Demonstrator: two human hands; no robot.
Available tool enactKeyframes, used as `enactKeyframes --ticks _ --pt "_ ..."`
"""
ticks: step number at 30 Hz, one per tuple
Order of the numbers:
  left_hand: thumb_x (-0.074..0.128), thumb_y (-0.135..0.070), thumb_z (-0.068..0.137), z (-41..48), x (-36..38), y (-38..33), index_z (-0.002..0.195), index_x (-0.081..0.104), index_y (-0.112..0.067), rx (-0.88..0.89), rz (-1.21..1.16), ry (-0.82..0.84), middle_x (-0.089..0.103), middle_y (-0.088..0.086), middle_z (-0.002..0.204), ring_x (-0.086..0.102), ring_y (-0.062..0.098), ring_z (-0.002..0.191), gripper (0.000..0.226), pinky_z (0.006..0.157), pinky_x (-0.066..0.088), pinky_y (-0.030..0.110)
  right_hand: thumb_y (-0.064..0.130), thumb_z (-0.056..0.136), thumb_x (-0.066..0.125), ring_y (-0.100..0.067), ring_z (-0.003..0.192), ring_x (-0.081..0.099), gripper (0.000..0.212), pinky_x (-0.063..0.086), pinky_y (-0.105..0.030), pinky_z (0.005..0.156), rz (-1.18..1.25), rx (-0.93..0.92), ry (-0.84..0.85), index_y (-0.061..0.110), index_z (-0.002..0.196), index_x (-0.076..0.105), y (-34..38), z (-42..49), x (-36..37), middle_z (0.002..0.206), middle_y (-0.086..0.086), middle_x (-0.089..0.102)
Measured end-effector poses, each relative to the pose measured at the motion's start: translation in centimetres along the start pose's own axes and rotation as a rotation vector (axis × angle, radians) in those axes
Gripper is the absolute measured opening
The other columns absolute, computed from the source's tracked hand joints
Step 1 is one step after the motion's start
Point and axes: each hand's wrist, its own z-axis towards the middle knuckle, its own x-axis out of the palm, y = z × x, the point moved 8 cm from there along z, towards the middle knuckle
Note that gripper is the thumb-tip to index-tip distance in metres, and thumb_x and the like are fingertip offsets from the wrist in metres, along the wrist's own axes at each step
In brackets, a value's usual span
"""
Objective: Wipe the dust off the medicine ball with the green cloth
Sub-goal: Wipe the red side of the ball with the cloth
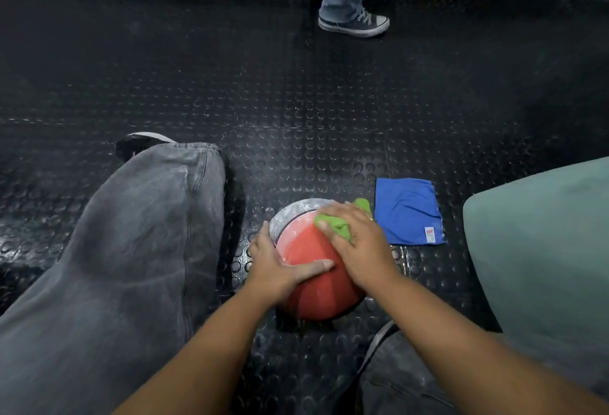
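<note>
Wiping ball, roughly halfway I'd say: my right hand grips bunched cloth on top, left hand flat, fingers straight, steadying. Near red side looks clean; far rim dusty, yet to do.

A red medicine ball is set on the black studded floor, its far grey band coated with pale dust. A green cloth is bunched on its upper right side, gripped under the right hand.
</note>
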Motion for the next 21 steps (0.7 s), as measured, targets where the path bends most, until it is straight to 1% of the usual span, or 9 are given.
enactKeyframes --ticks 2,4,6,9,11,13,16,19,21 --pt "0.082 -0.075 0.022 0.0 -0.1 0.5 0.16 0.006 -0.029 0.027 0.014 0.003 0.011 0.002 0.162 0.02 0.02 0.149 0.164 0.12 0.027 0.04 0.05 0.084 0.062 -0.007 0.124 0.047 0.03 0.031 -0.036 0.107 -0.116 -0.189 0.086 0.037 0.109 0.068 1.8 0.1 1.7 0.124 0.014 0.062" --pt "0.085 -0.073 0.024 0.0 -0.5 1.0 0.16 0.007 -0.031 0.042 0.003 0.012 0.012 -0.003 0.162 0.021 0.015 0.148 0.162 0.122 0.027 0.04 0.055 0.081 0.06 -0.008 0.126 0.047 0.036 0.03 -0.032 0.108 -0.119 -0.229 0.156 0.037 0.111 0.068 1.9 0.6 2.3 0.127 0.014 0.061" --pt "0.088 -0.071 0.025 0.2 -0.9 1.2 0.159 0.01 -0.032 0.038 -0.018 0.018 0.018 -0.011 0.156 0.025 0.01 0.143 0.16 0.121 0.029 0.039 0.054 0.084 0.062 -0.002 0.124 0.048 0.034 0.033 -0.022 0.106 0.005 -0.062 0.127 0.037 0.114 0.068 -0.1 1.5 1.4 0.129 0.017 0.059" --pt "0.091 -0.069 0.025 0.4 -1.1 1.2 0.158 0.013 -0.034 0.051 -0.048 0.031 0.025 -0.016 0.146 0.032 0.009 0.137 0.157 0.119 0.033 0.039 0.054 0.09 0.053 -0.002 0.115 0.055 0.035 0.037 -0.011 0.089 0.128 0.325 0.029 0.034 0.115 0.067 -5.5 1.5 -0.5 0.12 0.021 0.061" --pt "0.093 -0.066 0.026 0.6 -1.3 1.4 0.157 0.016 -0.036 0.056 -0.072 0.03 0.027 -0.016 0.145 0.036 0.01 0.136 0.155 0.116 0.036 0.037 0.055 0.092 0.048 -0.016 0.111 0.057 0.046 0.04 -0.023 0.085 0.194 0.586 0.008 0.02 0.117 0.064 -8.7 -0.2 -0.8 0.116 0.004 0.063" --pt "0.094 -0.063 0.027 0.6 -1.3 1.7 0.156 0.016 -0.039 0.052 -0.083 0.049 0.028 -0.018 0.143 0.038 0.009 0.133 0.152 0.11 0.037 0.032 0.05 0.094 0.048 -0.019 0.104 0.055 0.041 0.038 -0.029 0.087 0.311 0.724 -0.031 0.015 0.111 0.062 -9.9 -1.7 -0.6 0.11 -0.002 0.061" --pt "0.093 -0.063 0.027 0.3 -1.4 1.5 0.156 0.014 -0.041 0.064 -0.075 0.049 0.025 -0.019 0.141 0.036 0.009 0.133 0.153 0.111 0.037 0.035 0.048 0.09 0.057 -0.007 0.105 0.061 0.027 0.045 -0.027 0.093 0.339 0.525 -0.092 0.028 0.105 0.069 -6.9 -0.5 -0.9 0.102 0.019 0.067" --pt "0.09 -0.07 0.022 0.3 -0.8 1.2 0.157 0.013 -0.039 0.073 -0.018 0.036 0.021 -0.016 0.145 0.03 0.01 0.138 0.159 0.118 0.034 0.04 0.053 0.081 0.065 -0.002 0.108 0.058 0.026 0.042 -0.027 0.098 0.09 0.144 0.0 0.034 0.096 0.073 -1.2 1.2 0.5 0.105 0.018 0.069" --pt "0.088 -0.076 0.015 0.2 -0.4 1.2 0.156 0.015 -0.038 0.091 -0.013 0.037 0.023 -0.008 0.15 0.032 0.013 0.141 0.163 0.118 0.035 0.043 0.051 0.072 0.07 -0.006 0.113 0.055 0.027 0.032 -0.025 0.101 -0.112 -0.147 0.065 0.035 0.094 0.074 3.0 0.6 2.5 0.108 0.016 0.07"
